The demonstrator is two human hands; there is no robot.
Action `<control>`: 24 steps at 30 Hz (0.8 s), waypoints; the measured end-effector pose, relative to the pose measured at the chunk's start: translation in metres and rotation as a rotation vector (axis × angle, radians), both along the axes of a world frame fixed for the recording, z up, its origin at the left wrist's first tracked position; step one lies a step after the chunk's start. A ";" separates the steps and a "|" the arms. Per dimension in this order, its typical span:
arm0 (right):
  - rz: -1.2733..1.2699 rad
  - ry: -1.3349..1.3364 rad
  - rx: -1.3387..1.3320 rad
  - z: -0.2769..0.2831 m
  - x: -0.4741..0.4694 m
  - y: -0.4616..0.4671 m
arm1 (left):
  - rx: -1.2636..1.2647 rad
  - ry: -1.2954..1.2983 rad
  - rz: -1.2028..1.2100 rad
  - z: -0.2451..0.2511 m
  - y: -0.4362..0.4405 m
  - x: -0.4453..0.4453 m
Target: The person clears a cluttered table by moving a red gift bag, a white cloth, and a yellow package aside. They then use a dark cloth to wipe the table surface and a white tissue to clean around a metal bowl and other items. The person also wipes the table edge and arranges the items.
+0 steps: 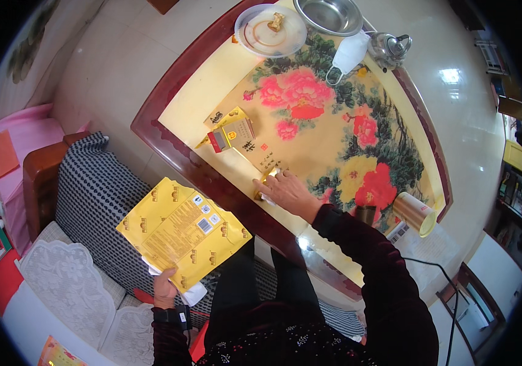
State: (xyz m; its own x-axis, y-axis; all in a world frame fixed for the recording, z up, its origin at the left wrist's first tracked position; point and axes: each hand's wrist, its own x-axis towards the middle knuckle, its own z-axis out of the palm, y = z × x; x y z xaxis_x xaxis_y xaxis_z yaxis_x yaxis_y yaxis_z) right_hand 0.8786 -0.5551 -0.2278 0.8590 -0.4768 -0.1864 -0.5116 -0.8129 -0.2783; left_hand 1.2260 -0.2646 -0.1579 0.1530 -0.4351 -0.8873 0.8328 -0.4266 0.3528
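My left hand (165,287) grips the lower corner of a yellow printed packaging bag (183,238), with white paper showing behind it. The bag hangs over the sofa side, left of the table edge. My right hand (284,190) is at the table's near edge, its fingers on a small gold and white crumpled piece (265,185), partly hidden beneath them. Whether the fingers grip it or only press it, I cannot tell. Left of that hand, an opened small carton (238,132) lies on a yellow flat piece on the floral table cover (316,142).
At the table's far end are a plastic plate (254,39) with a small brown piece, a steel bowl (332,16), a white face mask (350,52) and a metal kettle (387,50). A gold canister (414,214) lies at right; a cable (454,293) runs nearby.
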 end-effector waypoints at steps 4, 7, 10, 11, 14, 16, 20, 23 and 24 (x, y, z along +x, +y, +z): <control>-0.035 0.051 0.116 -0.022 0.004 0.001 | -0.008 -0.031 -0.004 -0.006 0.008 -0.003; -0.167 0.016 0.171 -0.026 -0.002 0.000 | -0.064 -0.006 -0.008 -0.007 0.008 -0.003; -0.544 -0.254 0.338 -0.014 -0.023 -0.005 | 0.003 0.002 -0.025 -0.006 0.004 -0.002; -0.669 -0.241 0.356 -0.010 -0.031 -0.013 | 0.006 0.004 -0.038 -0.006 0.001 -0.002; -0.922 -0.251 0.406 0.008 -0.055 -0.028 | 0.015 0.011 -0.072 -0.003 -0.003 -0.005; -0.997 -0.118 0.483 0.018 -0.058 -0.039 | -0.056 0.021 -0.090 -0.002 -0.005 -0.009; -0.700 -0.272 0.242 0.031 -0.013 -0.045 | -0.032 0.076 -0.126 -0.002 -0.003 -0.012; -0.477 -0.266 0.079 0.029 0.045 -0.063 | -0.067 0.115 -0.128 0.000 0.001 -0.010; -0.467 -0.136 0.047 0.026 0.063 -0.070 | -0.026 0.086 -0.129 0.001 0.002 -0.008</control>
